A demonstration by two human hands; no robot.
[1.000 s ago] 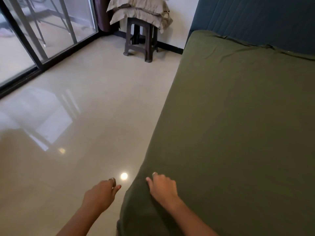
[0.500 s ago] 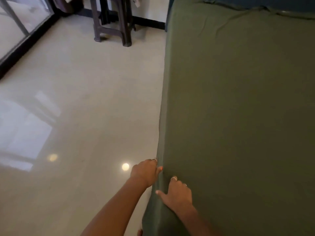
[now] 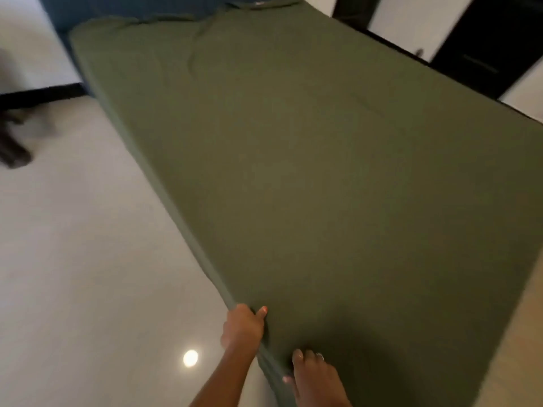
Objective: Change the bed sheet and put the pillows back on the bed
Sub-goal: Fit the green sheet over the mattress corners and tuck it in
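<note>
Olive-green bed sheet (image 3: pixel 308 177): spread flat over the bed, covering it from the near corner at bottom centre to the far end at top, with light creases gathered along the far edge; its left border hangs down the side of the mattress as a narrow fold running from far left to the near corner. Left hand (image 3: pixel 242 326): at the near left edge of the sheet, fingers curled under the border and thumb on top, gripping the fabric. Right hand (image 3: pixel 313 374): just right of and nearer than the left, lying on the sheet at the corner with the thumb over the edge, a ring on one finger; whether it pinches the cloth or only presses on it cannot be told. Dark blue headboard (image 3: pixel 123 10): behind the far end of the bed. Glossy pale floor (image 3: pixel 73 259): left of the bed, with a round light reflection (image 3: pixel 190 357) near the left forearm. Dark stool leg (image 3: pixel 11 148): far left, blurred. Black-and-white wardrobe panels (image 3: pixel 470 33): far right
</note>
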